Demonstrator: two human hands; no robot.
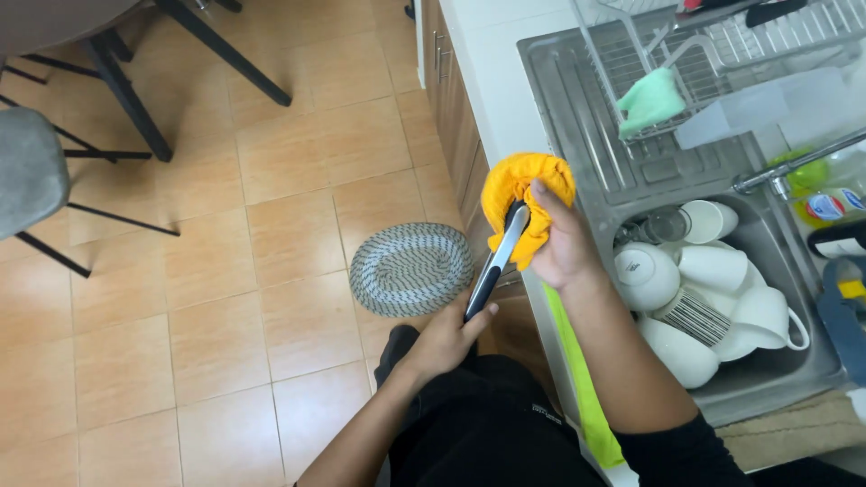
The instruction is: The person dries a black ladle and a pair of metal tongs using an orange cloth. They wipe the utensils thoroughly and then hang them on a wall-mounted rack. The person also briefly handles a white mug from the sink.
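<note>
My left hand (446, 338) grips the black handle end of a long metal utensil (494, 263), which looks like tongs, and holds it slanting up to the right. My right hand (561, 242) holds a yellow cloth (523, 185) bunched around the utensil's upper end, with the thumb pressed on the cloth. Both hands are in front of the counter edge, left of the sink (767, 379). The utensil's tip is hidden inside the cloth.
The sink holds several white cups and bowls (713, 298), with a tap (794, 162) above. A dish rack (704, 63) with a green cloth (651, 101) stands on the drainboard. A green towel (577, 379) hangs over the counter edge. An oval striped mat (410, 269) lies on the tiled floor; chairs at far left.
</note>
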